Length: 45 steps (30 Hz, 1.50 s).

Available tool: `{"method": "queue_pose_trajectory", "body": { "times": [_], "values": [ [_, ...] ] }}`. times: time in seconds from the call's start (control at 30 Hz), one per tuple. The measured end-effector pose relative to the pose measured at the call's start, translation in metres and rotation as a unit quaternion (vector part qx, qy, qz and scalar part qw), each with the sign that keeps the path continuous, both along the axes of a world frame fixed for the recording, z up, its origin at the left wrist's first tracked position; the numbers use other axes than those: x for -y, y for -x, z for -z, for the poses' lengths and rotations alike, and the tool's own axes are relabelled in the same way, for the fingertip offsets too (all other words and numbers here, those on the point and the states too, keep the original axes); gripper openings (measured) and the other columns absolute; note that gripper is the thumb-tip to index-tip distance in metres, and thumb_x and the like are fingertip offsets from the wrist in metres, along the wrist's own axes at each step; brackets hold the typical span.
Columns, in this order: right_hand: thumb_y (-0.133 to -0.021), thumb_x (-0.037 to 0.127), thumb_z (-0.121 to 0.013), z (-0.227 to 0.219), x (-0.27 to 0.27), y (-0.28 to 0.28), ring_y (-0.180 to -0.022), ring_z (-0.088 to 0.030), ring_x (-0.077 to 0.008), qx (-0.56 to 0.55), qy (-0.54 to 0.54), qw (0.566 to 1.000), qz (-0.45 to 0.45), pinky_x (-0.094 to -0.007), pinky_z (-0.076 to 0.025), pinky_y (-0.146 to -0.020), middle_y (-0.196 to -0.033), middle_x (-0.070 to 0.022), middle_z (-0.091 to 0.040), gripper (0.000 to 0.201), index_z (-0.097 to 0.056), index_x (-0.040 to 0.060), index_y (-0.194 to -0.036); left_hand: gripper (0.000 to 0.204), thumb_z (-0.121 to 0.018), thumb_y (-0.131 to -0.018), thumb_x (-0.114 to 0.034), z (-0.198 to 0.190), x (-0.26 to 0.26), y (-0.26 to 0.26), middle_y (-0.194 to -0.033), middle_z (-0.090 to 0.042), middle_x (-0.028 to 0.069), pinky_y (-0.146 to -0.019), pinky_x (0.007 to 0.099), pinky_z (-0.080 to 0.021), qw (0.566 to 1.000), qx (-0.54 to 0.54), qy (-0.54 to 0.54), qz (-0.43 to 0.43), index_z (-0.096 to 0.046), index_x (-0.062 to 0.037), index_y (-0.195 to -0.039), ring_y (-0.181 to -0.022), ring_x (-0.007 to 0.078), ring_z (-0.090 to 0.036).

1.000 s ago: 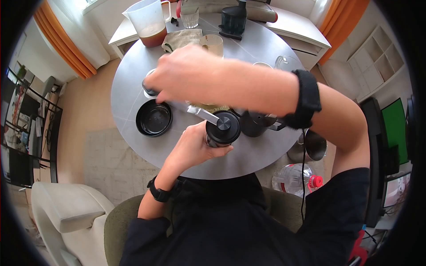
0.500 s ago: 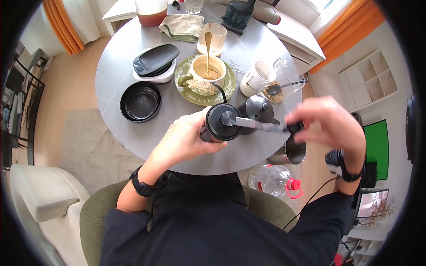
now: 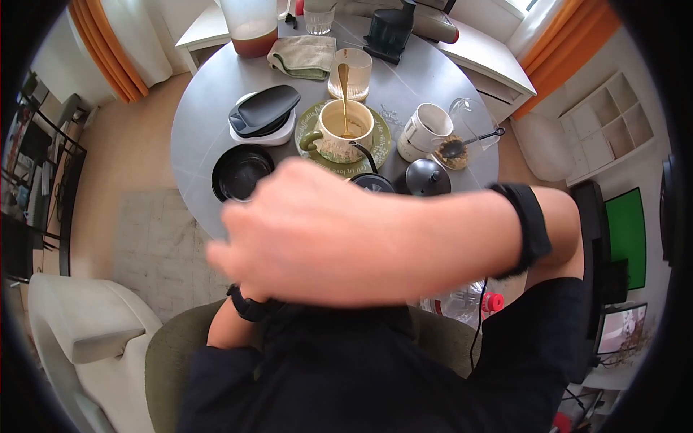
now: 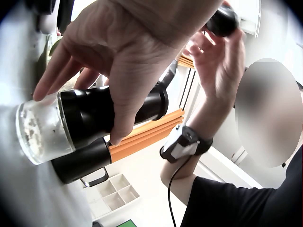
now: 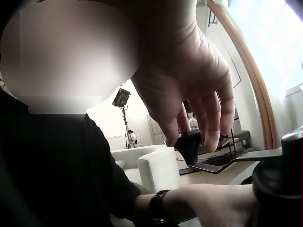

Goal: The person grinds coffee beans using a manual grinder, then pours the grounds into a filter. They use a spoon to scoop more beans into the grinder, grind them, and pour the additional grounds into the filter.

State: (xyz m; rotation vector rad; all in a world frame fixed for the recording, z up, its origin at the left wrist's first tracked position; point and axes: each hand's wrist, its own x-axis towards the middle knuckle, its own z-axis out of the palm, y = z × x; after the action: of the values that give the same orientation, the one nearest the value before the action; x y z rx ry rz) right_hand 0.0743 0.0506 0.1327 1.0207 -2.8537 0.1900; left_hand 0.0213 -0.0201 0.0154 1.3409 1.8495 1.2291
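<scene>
A black hand coffee grinder (image 4: 87, 113) with a clear lower jar (image 4: 45, 127) stands on the table in the left wrist view. My left hand (image 4: 128, 52) grips its body, thumb on one side and fingers on the other. My right hand (image 3: 303, 238) reaches across and hides most of the grinder in the head view. In the right wrist view its fingers hold the black knob (image 5: 188, 146) at the end of the metal crank arm (image 5: 236, 158). Pale bits show inside the jar. Close beside the grinder is a black lidded pot (image 3: 426, 177).
Beyond the grinder, a cup (image 3: 361, 137) with a gold spoon sits on a green saucer (image 3: 390, 137). To its left are a black bowl (image 3: 234, 173) and a black scoop (image 3: 267, 108). A white mug (image 3: 427, 130) stands right, near a glass jar (image 3: 473, 112) and black spoon (image 3: 456, 149).
My right hand has swung the crank round, from the far left to the right side and now to the near left. The left hand kept its hold on the grinder; the head view shifted slightly.
</scene>
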Motion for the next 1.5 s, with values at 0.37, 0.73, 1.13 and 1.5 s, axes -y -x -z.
{"method": "queue_pose_trajectory", "body": {
  "times": [0.37, 0.73, 1.13, 1.5],
  "values": [
    [-0.081, 0.020, -0.072, -0.009, -0.156, 0.021, -0.071, -0.059, -0.0255, 0.044, 0.017, 0.970, 0.238, -0.0369, -0.046, -0.064, -0.077, -0.0138, -0.060, 0.030, -0.062, 0.0089, -0.107, 0.039, -0.083, -0.067, -0.020, 0.000, -0.005, -0.001, -0.077, -0.064, 0.0032, -0.064, 0.0290, -0.046, 0.999, 0.041, 0.000, 0.002, -0.062, -0.0058, -0.096, -0.068, 0.0142, -0.056],
    [-0.070, 0.011, -0.075, -0.040, -0.122, -0.132, -0.066, -0.059, -0.0311, 0.162, 0.045, 0.914, 0.370, -0.0382, -0.047, -0.061, -0.076, -0.0116, -0.059, 0.032, -0.061, 0.0074, -0.099, 0.041, -0.082, -0.068, -0.016, 0.004, -0.008, 0.001, -0.080, -0.066, 0.0018, -0.064, 0.0277, -0.048, 0.998, 0.057, -0.012, 0.008, -0.062, -0.0046, -0.101, -0.069, 0.0103, -0.055],
    [-0.078, 0.018, -0.061, -0.034, -0.029, -0.104, -0.056, -0.057, -0.0177, 0.221, -0.037, 0.974, 0.029, -0.0297, -0.045, -0.051, -0.071, -0.0034, -0.046, 0.027, -0.054, 0.0083, -0.102, 0.042, -0.083, -0.066, -0.018, 0.003, -0.008, 0.001, -0.079, -0.065, 0.0039, -0.064, 0.0291, -0.048, 0.999, 0.040, 0.009, 0.003, -0.062, -0.0062, -0.101, -0.069, 0.0118, -0.056],
    [-0.078, 0.028, -0.072, 0.009, -0.021, 0.032, -0.075, -0.068, -0.0344, 0.046, 0.093, 0.992, 0.075, -0.0419, -0.054, -0.062, -0.077, -0.0161, -0.067, 0.024, -0.065, 0.0044, -0.080, 0.042, -0.082, -0.071, -0.019, 0.021, -0.006, -0.011, -0.101, -0.066, 0.0040, -0.082, 0.0257, -0.048, 0.819, 0.574, -0.027, -0.005, -0.065, -0.0043, -0.106, -0.089, 0.0141, -0.061]
  ]
}}
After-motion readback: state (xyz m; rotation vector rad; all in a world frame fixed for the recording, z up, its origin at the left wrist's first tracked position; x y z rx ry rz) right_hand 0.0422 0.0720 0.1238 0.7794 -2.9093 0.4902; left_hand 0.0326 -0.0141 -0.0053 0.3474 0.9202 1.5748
